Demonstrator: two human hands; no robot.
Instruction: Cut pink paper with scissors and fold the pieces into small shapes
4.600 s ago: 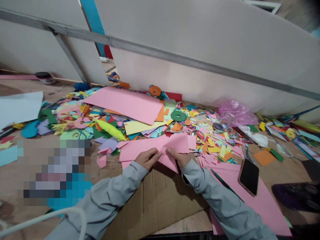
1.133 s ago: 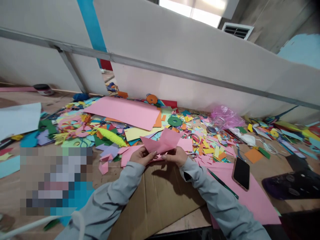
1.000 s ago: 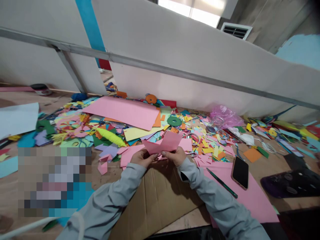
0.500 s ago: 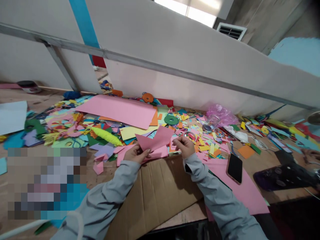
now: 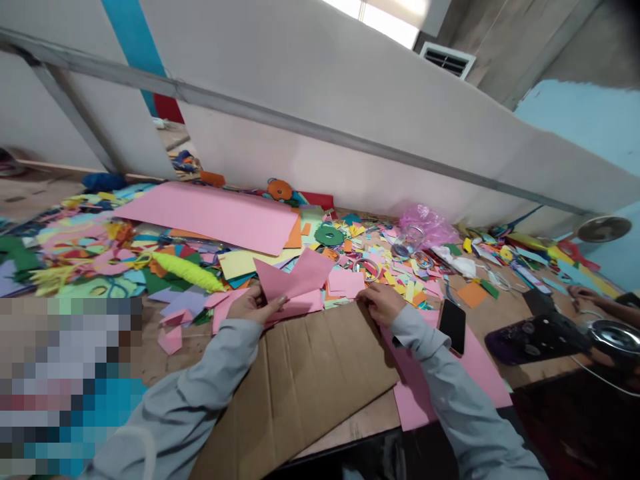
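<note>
My left hand (image 5: 254,308) pinches a folded piece of pink paper (image 5: 295,280) with a notched upper edge, thumb in front. The paper stands up over the far edge of a brown cardboard sheet (image 5: 320,367), which lies slanting in front of me. At the cardboard's far right corner is my right hand (image 5: 381,305), its fingers closed on the edge; the fingertips are partly hidden. Small pink paper pieces (image 5: 345,283) lie just beyond, between the two hands.
A large pink sheet (image 5: 215,217) and colourful scraps cover the back of the table. A phone (image 5: 452,327) rests on pink paper (image 5: 483,373) at right. Yellow-green yarn (image 5: 187,272) lies left. Another person's hand (image 5: 585,297) is at far right.
My right hand has come down and right onto the cardboard's corner. The left hand still holds the pink paper. The whole view has shifted, with the scene moving left.
</note>
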